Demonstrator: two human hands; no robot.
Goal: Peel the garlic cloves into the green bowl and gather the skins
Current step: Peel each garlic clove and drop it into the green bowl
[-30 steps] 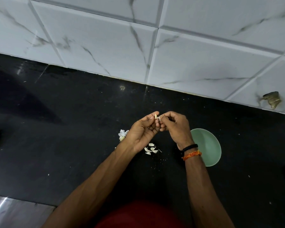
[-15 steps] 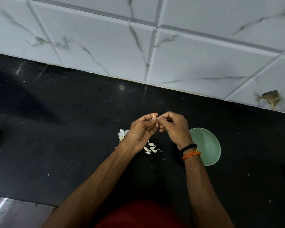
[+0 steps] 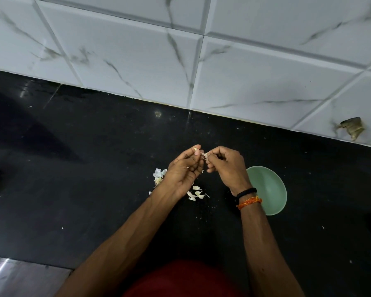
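- Pale clove [image 3: 204, 155] held above the black counter [image 3: 94, 168], pinched between both hands.
- Left hand [image 3: 183, 170]: thumb and forefinger curled on clove.
- Right hand [image 3: 227, 166]: fingertips pinching its skin.
- Skins [image 3: 195, 194] lie below the hands.
- Green bowl [image 3: 270, 189] right of the wrist.

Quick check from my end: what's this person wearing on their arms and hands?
Both forearms are bare, no sleeves or gloves in view. The right wrist carries a black band and beside it an orange thread bracelet. The left hand and wrist wear nothing.
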